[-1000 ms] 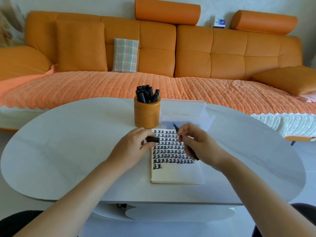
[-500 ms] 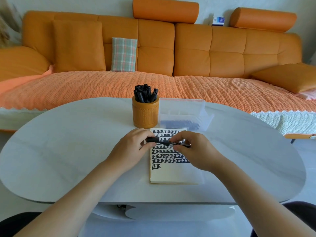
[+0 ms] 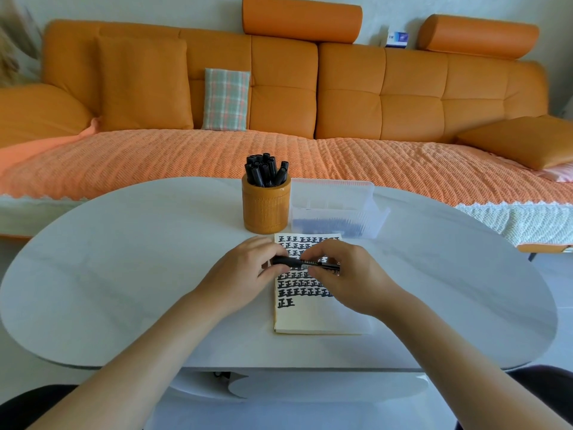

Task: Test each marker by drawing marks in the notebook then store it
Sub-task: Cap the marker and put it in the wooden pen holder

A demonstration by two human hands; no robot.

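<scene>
1. Left hand [image 3: 245,268]: thumb and fingers curled, pinching the left end of a black marker [image 3: 305,262].
2. Right hand [image 3: 347,274]: fingers curled over the marker's barrel and gripping it from above. The fingertips hide part of the barrel.
3. The marker lies roughly level, held between both hands just above the notebook's upper half. Can't tell whether the cap is fully seated.
4. Notebook [image 3: 313,318] lies flat on the tabletop [image 3: 124,274], centre-right. Rows of thick black marks fill the top of the page, with a short last row at the left. The lower part is blank.
5. Orange holder [image 3: 266,209] stands upright behind the notebook's left corner, packed with other markers [image 3: 265,172], black, caps up.
6. Clear plastic box [image 3: 335,206] sits just right of the holder and close to it. Dark items show through its front wall, too blurred to identify.
7. Both forearms are bare and come in from the bottom edge.
8. Behind the tabletop is an orange sofa [image 3: 341,88] with a plaid cushion [image 3: 226,99] on it.
</scene>
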